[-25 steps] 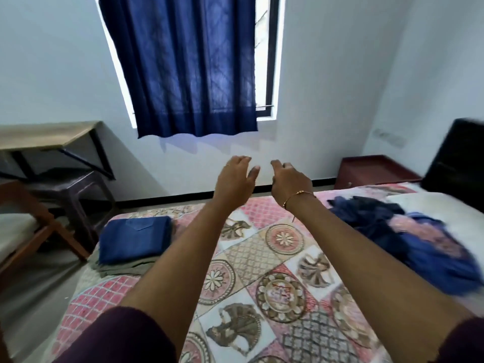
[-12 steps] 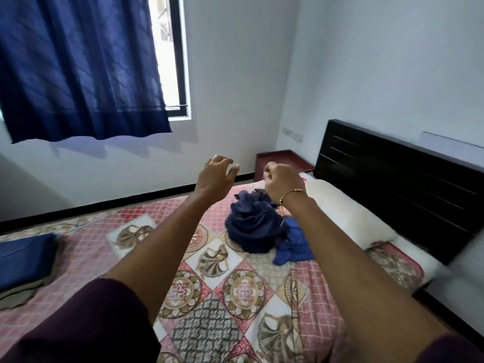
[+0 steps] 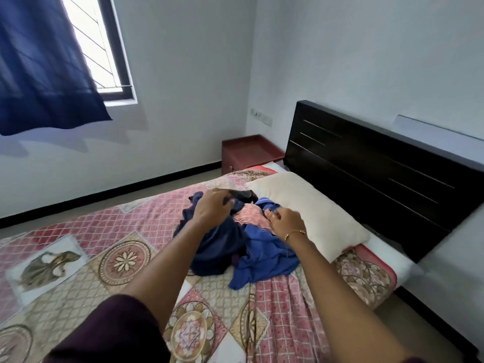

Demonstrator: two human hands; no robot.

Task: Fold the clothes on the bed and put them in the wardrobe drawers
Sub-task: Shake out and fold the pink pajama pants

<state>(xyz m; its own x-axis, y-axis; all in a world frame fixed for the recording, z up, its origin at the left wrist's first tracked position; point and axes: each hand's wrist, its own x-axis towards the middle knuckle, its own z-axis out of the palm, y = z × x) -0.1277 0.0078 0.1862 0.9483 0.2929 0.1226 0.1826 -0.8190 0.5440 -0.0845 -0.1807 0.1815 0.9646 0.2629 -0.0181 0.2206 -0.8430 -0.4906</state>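
A crumpled pile of clothes lies on the patterned bedspread (image 3: 125, 258) beside the pillow. It holds a dark navy garment (image 3: 217, 250), a bright blue garment (image 3: 264, 258), a pink garment (image 3: 248, 216) and a black piece (image 3: 243, 195) at the far edge. My left hand (image 3: 212, 206) is on top of the pile, fingers curled into the dark navy cloth. On the pile's right side, my right hand (image 3: 285, 221), with a gold bangle at the wrist, pinches the pink garment at its edge.
A cream pillow (image 3: 309, 210) lies right of the pile against the black headboard (image 3: 366, 163). A red bedside cabinet (image 3: 246, 153) stands in the corner. A blue curtain (image 3: 39, 74) hangs over the window at upper left.
The view has swung right, so the folded blue stack is out of sight. Both hands have dropped from the air onto the clothes pile and closed on the cloth.
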